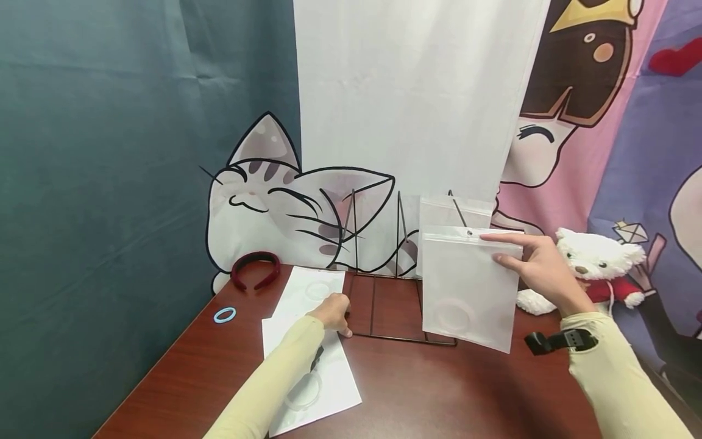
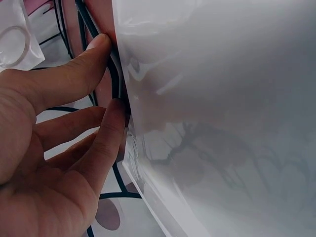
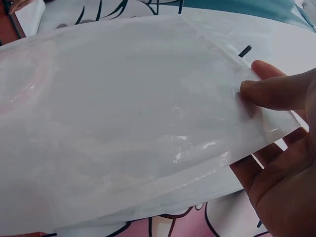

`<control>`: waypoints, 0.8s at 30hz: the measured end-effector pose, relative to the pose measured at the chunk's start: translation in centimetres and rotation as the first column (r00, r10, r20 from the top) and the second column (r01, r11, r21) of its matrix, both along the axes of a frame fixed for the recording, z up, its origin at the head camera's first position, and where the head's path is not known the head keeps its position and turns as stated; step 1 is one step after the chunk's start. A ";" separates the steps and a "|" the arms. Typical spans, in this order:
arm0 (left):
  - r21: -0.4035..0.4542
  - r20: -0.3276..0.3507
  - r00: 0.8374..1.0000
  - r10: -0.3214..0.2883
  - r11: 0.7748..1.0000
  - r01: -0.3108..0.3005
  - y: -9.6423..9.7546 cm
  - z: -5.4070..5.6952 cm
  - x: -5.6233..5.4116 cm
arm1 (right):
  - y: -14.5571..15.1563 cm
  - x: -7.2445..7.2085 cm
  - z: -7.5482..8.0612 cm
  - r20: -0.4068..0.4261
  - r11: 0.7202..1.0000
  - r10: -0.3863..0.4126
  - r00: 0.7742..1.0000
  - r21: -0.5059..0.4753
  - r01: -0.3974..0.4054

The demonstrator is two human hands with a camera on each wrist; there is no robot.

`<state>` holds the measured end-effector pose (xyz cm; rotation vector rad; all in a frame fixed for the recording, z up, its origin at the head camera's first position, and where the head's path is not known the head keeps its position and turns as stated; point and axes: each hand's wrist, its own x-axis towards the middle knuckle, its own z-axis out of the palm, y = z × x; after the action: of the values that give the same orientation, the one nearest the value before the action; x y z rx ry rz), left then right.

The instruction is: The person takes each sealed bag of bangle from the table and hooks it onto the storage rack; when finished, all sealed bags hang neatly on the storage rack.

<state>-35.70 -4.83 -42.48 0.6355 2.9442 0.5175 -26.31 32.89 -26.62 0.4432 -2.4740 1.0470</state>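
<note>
My right hand (image 1: 548,271) pinches the top right corner of a white zip bag (image 1: 471,277) between thumb and fingers. A pale ring shows through the bag low down. The bag's top hole is at the tip of a prong on the black wire rack (image 1: 406,339). Behind it, another white bag (image 1: 455,212) hangs on the same prong. My left hand (image 1: 331,312) holds the rack's left side; in the left wrist view its thumb and fingers (image 2: 94,57) pinch the dark wire, close beside a bag (image 2: 207,98).
Two white bags with rings inside, one farther back (image 1: 298,296) and one nearer (image 1: 337,381), lie left of the rack. A light blue ring (image 1: 216,316) and a dark red headband (image 1: 239,268) lie farther left. A white teddy bear (image 1: 595,256) sits at the right.
</note>
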 end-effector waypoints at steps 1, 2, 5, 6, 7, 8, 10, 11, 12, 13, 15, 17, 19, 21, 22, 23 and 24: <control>0.000 -0.003 1.000 0.000 1.000 0.000 0.0 0.0 0.0 | 0.0 -0.2 0.0 -0.004 1.000 0.004 1.000 0.001 -0.004; -0.002 -0.008 1.000 -0.001 1.000 0.001 0.0 0.0 -0.1 | 0.0 -0.4 -0.1 -0.007 1.000 0.011 1.000 -0.006 -0.011; -0.007 -0.021 1.000 -0.010 1.000 0.009 0.0 0.0 -0.2 | 0.1 -1.2 -0.3 -0.027 0.999 0.040 0.999 -0.019 -0.041; -0.011 -0.023 1.000 -0.013 1.000 0.013 0.0 0.0 -0.2 | 0.2 -1.5 -0.5 -0.035 0.999 0.049 0.998 -0.020 -0.050; -0.013 -0.023 1.000 -0.017 1.000 0.017 0.0 -0.1 -0.2 | 0.2 -1.8 -0.6 -0.039 0.999 0.044 0.998 -0.021 -0.045; -0.016 -0.021 1.000 -0.020 1.000 0.020 0.0 -0.2 -0.1 | 0.2 -2.2 -0.8 -0.043 0.999 0.031 0.999 -0.021 -0.032; -0.016 -0.017 1.000 -0.018 1.000 0.018 0.0 -0.3 0.0 | 0.1 -2.8 -1.1 -0.051 1.000 0.002 0.999 -0.010 -0.002; -0.017 -0.018 1.000 -0.015 1.000 0.015 0.0 -0.3 0.0 | 0.0 -3.1 -1.3 -0.056 1.000 -0.010 0.998 -0.004 0.010; -0.018 -0.017 1.000 -0.011 1.000 0.011 0.1 -0.4 0.0 | 0.0 -3.4 -1.5 -0.063 1.000 -0.022 0.998 0.006 0.022; -0.016 -0.014 1.000 -0.008 1.000 0.008 0.1 -0.5 0.1 | -0.2 -3.7 -1.7 -0.063 0.999 -0.031 0.998 0.007 0.032; -0.016 -0.015 1.000 -0.002 1.000 0.002 0.1 -0.6 0.0 | -0.3 -4.1 -2.0 -0.069 0.999 -0.033 0.997 0.015 0.034; -0.018 -0.015 1.000 -0.003 1.000 0.003 0.2 -0.6 0.0 | -0.4 -4.4 -2.3 -0.059 1.000 -0.026 0.998 0.011 0.026; -0.020 -0.017 1.000 -0.006 1.000 0.005 0.2 -0.6 0.0 | -0.4 -4.7 -2.6 -0.045 0.999 -0.033 0.998 0.012 0.034; -0.025 -0.022 1.000 -0.005 1.000 0.005 0.2 -0.6 -0.1 | -0.5 -4.9 -2.8 -0.031 0.999 -0.044 0.999 0.017 0.044; -0.026 -0.025 1.000 -0.005 1.000 0.005 0.2 -0.6 -0.1 | -0.5 -5.0 -2.9 -0.025 0.999 -0.047 0.999 0.018 0.047; -0.026 -0.026 1.000 -0.003 1.000 0.003 0.2 -0.5 -0.1 | -0.6 -5.1 -3.0 -0.020 0.998 -0.055 0.998 0.024 0.055; -0.029 -0.026 1.000 -0.002 1.000 0.002 0.2 -0.4 -0.1 | -0.6 -5.3 -3.1 -0.017 0.997 -0.065 0.998 0.029 0.066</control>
<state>-35.80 -4.61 -42.89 0.6471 2.9693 0.4692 -31.57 32.26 -29.70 0.3753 -2.4750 0.9782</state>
